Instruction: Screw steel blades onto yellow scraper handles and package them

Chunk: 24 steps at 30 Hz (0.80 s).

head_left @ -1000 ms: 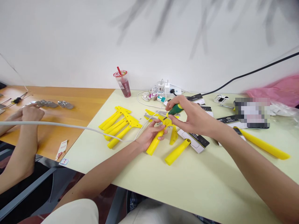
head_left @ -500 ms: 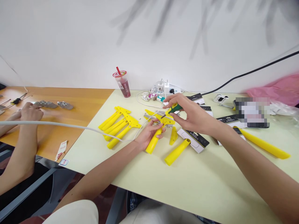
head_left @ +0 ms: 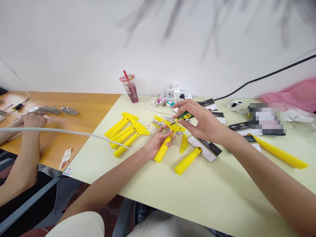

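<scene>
My left hand [head_left: 158, 142] is closed around a yellow scraper [head_left: 162, 150] near the middle of the pale table. Above its head, my right hand [head_left: 197, 120] grips a green and yellow screwdriver [head_left: 185, 115], whose tip points down at the scraper's flat head. Several yellow scrapers [head_left: 128, 141] lie side by side left of my left hand. A loose yellow handle [head_left: 188, 160] and a small yellow plate [head_left: 183, 143] rest right of the held scraper. Beside them is a black and white card [head_left: 205, 148].
A cup with a red straw [head_left: 131, 89] stands at the back near a power strip [head_left: 172, 93]. A long yellow piece [head_left: 281, 153] lies at the right. A white cable [head_left: 74, 132] crosses the left view. Another person's hand [head_left: 35, 120] works at the wooden table [head_left: 81, 112].
The screwdriver's handle has turned slightly in my right hand, showing more yellow. My left hand and the scraper look almost unchanged. The other person's hand has shifted slightly.
</scene>
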{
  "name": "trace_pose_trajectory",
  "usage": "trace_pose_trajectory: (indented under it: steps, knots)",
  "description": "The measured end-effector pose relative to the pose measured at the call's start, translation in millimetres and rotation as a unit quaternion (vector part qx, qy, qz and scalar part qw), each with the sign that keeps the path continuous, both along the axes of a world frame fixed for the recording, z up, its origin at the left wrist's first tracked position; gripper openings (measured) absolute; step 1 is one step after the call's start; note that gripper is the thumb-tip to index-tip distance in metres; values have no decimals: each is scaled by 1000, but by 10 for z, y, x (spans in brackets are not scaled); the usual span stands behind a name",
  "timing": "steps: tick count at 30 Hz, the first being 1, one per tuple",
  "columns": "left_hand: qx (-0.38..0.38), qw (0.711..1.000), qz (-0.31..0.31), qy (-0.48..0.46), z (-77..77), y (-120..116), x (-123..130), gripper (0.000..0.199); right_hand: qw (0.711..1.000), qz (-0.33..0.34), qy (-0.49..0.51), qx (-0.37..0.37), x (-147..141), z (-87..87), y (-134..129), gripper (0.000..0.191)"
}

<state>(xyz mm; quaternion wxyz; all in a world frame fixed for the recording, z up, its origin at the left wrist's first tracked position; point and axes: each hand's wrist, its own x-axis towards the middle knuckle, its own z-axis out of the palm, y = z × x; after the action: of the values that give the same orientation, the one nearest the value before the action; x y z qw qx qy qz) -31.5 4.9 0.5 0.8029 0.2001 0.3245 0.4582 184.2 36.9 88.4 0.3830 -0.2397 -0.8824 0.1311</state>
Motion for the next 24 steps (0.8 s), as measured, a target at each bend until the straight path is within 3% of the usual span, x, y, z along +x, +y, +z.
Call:
trace_pose_trajectory:
  steps: [6,9,18,24]
  knots:
    - [10,1000,-20,13,-13,-27,10,62,999,-35,19,25,-59,-33,-10,3]
    - [14,1000,-24,10,-31,-26,8,62,998,-64,17,23,-63,-32,-1,9]
    - [4,1000,9,4,-24,9,-15,65,993,-24,-26,-113,20,-13,11,23]
    - [31,999,21,8,-28,95,-97,62,994,-58,17,-87,-38,-20,-8,17]
